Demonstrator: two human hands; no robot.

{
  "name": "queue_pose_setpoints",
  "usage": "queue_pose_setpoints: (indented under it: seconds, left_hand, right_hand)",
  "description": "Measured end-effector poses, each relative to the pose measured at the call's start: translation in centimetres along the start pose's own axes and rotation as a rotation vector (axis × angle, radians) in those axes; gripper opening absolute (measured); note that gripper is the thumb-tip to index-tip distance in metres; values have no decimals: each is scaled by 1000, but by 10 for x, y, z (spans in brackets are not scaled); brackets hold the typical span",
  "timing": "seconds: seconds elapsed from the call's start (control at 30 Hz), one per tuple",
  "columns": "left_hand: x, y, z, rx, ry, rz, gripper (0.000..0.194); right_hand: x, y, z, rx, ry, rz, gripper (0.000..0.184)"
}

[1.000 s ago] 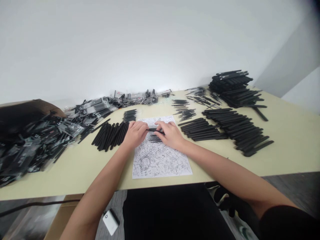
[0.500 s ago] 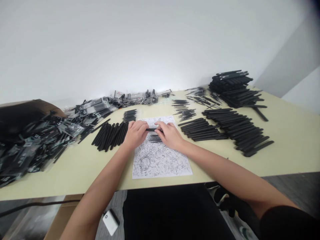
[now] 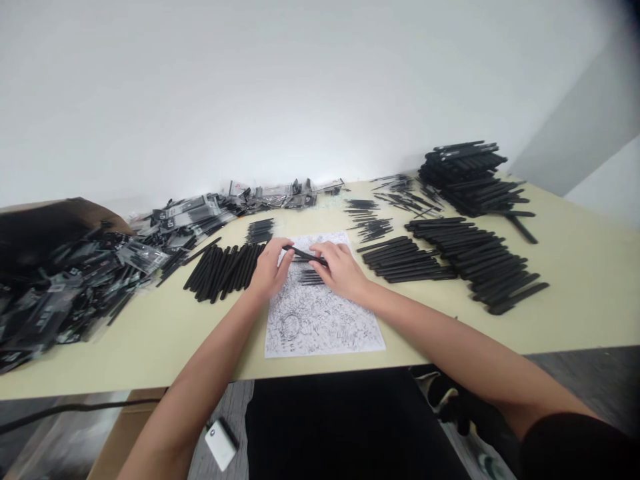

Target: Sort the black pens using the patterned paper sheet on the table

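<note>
Swung farther away at its left end, the black stick (image 3: 306,255) crosses above the paper (image 3: 325,327), pinched by my right hand (image 3: 343,268); my left hand (image 3: 269,269) has spread, grip unclear. Handling step, I judge; next needs steadiness.

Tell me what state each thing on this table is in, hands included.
Black stick: held, slanting
Right hand: curled around the stick's right end
Left hand: at its other end, grip unclear
Paper: flat, scribbled over
Left sticks: loose row
Far-right sticks: stacked high
Plastic packets: heaped untidily
</note>
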State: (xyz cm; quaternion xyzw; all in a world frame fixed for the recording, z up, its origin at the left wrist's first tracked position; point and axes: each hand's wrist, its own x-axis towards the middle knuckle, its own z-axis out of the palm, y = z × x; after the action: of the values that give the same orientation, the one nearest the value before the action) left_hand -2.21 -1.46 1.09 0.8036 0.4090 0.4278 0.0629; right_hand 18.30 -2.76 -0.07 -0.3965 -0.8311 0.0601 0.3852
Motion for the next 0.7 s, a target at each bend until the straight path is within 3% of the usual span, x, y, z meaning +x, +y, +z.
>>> queue_pose_setpoints:
  seconds: [0.1, 0.23, 0.37, 0.47, 0.53, 0.7]
  left_hand:
    - [2, 2, 7, -294, 135, -168, 18]
    - [8, 1, 9, -739, 327, -427, 28]
    - [16, -11, -4, -856, 513, -593, 35]
    - [20, -23, -20, -748, 651, -621, 32]
    - [20, -31, -33, -585, 669, -600, 29]
    - [11, -43, -61, 182, 391, -343, 23]
  right_hand:
    - [0, 0, 1, 16, -9, 5, 25]
    - [-1, 0, 1, 40, 10, 23, 33]
    - [-2, -2, 0, 70, 23, 8, 39]
    - [-3, -2, 0, 72, 23, 4, 38]
    - [-2, -2, 0, 72, 15, 12, 37]
    - [-2, -2, -1, 67, -7, 30, 36]
